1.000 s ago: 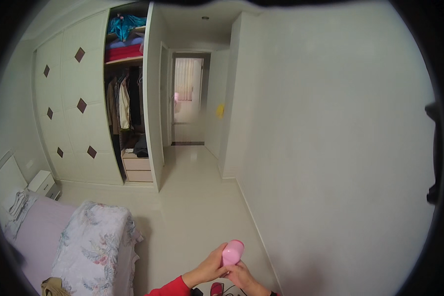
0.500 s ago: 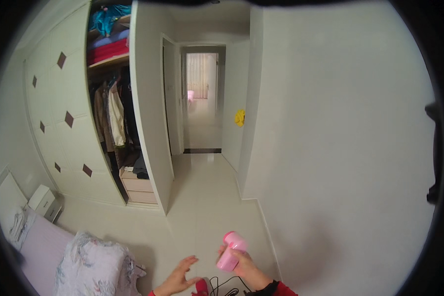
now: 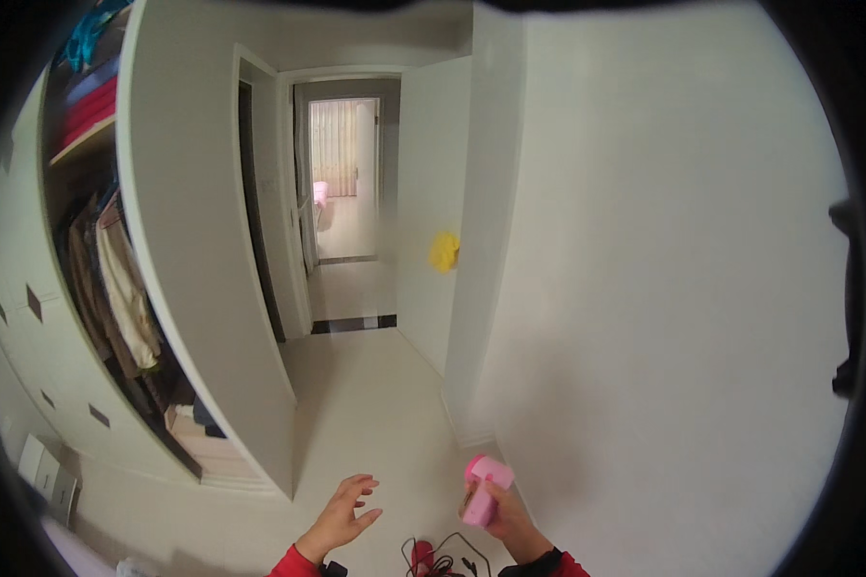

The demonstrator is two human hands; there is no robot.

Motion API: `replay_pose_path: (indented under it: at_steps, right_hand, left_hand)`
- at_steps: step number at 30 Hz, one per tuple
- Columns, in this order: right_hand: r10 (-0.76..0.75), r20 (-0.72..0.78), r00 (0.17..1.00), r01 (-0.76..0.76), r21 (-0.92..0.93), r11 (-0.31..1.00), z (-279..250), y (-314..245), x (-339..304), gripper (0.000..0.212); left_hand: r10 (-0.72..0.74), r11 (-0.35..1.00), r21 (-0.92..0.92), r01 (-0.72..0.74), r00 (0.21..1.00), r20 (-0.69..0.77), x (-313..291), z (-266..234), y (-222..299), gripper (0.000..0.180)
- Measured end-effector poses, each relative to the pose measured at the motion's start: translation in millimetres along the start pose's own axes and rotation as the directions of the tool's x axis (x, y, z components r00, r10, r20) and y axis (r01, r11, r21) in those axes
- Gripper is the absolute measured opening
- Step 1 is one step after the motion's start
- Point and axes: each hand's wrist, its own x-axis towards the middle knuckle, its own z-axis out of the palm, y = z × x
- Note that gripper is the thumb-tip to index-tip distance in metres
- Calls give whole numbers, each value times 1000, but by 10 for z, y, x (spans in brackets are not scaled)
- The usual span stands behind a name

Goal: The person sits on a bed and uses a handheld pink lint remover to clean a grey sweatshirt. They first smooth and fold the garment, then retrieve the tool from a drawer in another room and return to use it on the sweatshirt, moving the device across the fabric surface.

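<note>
My right hand (image 3: 508, 529) is wrapped round the handle of a pink handheld appliance (image 3: 493, 473). Its head is bent over from the handle and has a darker pink round end; whether it is a small hair dryer or a fabric shaver I cannot tell. A black cord (image 3: 471, 540) loops below it, low in the view; where it joins is hidden. My left hand (image 3: 342, 514) is held up to the left of the appliance, fingers apart and holding nothing. Something red (image 3: 422, 554), perhaps a slipper, shows below between my forearms.
On the left stands a wardrobe with hanging clothes (image 3: 123, 279) and an end panel (image 3: 202, 240). Ahead, a passage leads over a dark threshold (image 3: 354, 324) past an open white door (image 3: 433, 163) with a yellow thing (image 3: 444, 251) on it. A plain wall (image 3: 664, 288) lines the right.
The view has swung, so the wardrobe shifts left and the bed nearly leaves the picture. The appliance moves right with my right hand, away from my left hand, which stays open.
</note>
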Motion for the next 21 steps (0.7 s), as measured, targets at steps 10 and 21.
replay_pose_path:
  at_steps: [10, 21]
  right_hand:
    - [182, 186, 966, -169, -83, 982, 877, -726, 3396, 31]
    - [373, 271, 887, -388, 2, 922, 1722, -541, 6835, 41]
  left_hand:
    - [-238, 961, 73, 267, 932, -272, 2156, -1266, -1284, 50]
    - [-303, 938, 13, 346, 838, -453, 4607, -3286, -3543, 55]
